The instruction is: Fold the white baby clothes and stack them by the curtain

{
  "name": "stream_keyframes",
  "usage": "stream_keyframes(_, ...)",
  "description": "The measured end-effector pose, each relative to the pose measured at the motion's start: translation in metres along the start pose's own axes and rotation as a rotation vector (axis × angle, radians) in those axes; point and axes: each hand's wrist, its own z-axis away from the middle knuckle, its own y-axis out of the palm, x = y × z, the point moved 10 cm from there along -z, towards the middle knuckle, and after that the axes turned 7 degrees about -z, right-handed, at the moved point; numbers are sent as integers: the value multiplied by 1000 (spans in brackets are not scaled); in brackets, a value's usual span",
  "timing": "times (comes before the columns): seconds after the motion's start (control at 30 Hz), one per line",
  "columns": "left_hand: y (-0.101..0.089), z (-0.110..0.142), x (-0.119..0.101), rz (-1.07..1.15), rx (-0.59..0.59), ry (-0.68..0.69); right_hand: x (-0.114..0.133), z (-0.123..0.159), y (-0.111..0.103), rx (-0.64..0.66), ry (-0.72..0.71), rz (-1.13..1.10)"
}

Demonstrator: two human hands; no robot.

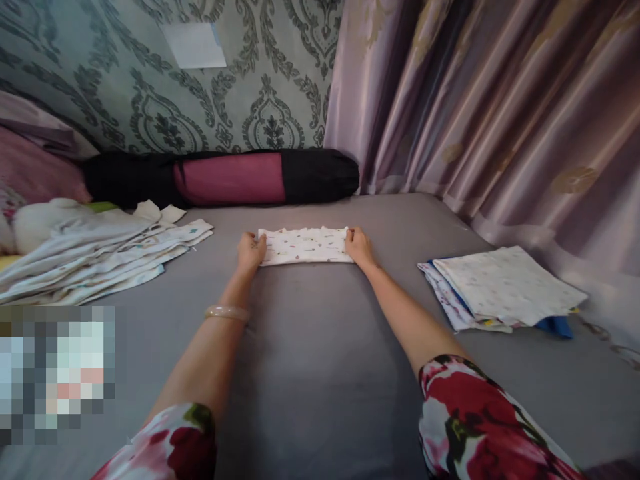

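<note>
A white cloth (306, 246) with a small coloured print lies folded into a wide, low rectangle in front of me, on the grey bed sheet (310, 347). My left hand (251, 251) pinches its left end, thumb on top. At the right end, my right hand (360, 247) grips the upper corner between thumb and fingers. Both arms reach straight forward. The cloth's far edge looks slightly wavy, while its near edge runs fairly straight. What the cloth is when unfolded cannot be made out.
Folded cloths (505, 287) are stacked on the right. Loose white printed cloths (105, 250) spread on the left. A black and maroon roll-shaped bag (230, 179) lies along the patterned wall (270, 80). Purple curtains (425, 100) hang at the right. The lower left is pixelated.
</note>
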Motion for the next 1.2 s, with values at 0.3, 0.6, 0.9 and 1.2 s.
stream_keyframes(0.3, -5, 43, -17, -162, 21, 130, 16, 15, 6, -49, -102, 59)
stream_keyframes(0.6, -14, 44, -13, -148, -37, 22, 13, 14, 7, -87, -112, 49)
stream_keyframes(0.9, -10, 36, -6, -107, -75, -33, 2, 12, 7, -94, -69, -44)
stream_keyframes(1.2, -27, 55, -53, -267, -147, 163, 27, 7, -11, -69, -89, 18)
